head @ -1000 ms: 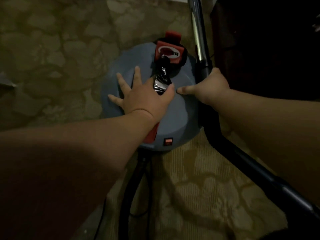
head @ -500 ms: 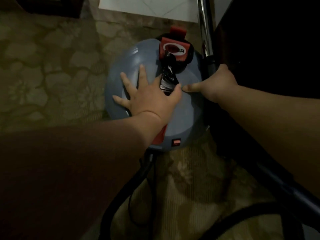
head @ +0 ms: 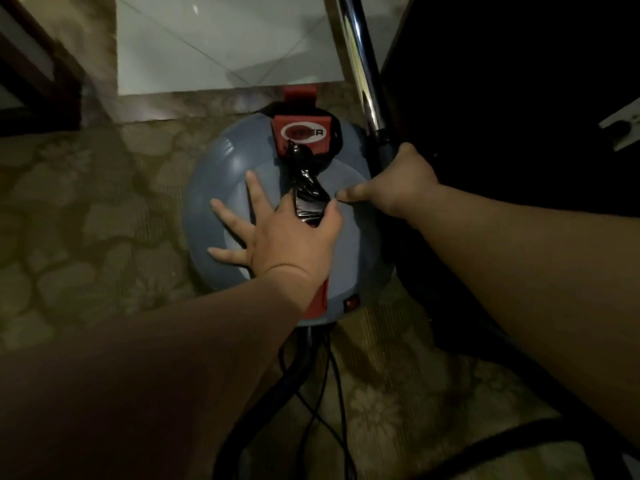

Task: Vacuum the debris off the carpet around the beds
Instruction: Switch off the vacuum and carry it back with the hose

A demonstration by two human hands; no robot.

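Both bare forearms reached forward and down, one from each lower corner. The left hand [head: 287, 233] lay flat on top of the vacuum [head: 207, 188], fingers [head: 254, 192] straight and spread wide, thumb out to the right. The right hand [head: 405, 181] was curled round the tube [head: 360, 64], thumb poking leftward, tip just short of the other thumb. Couldn't see its other fingers tbh.

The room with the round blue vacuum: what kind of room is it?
Probably a bedroom or hotel room, though no bed shows: patterned carpet meets pale floor tiles, and dark furniture stands beside the vacuum, with a socket at right.
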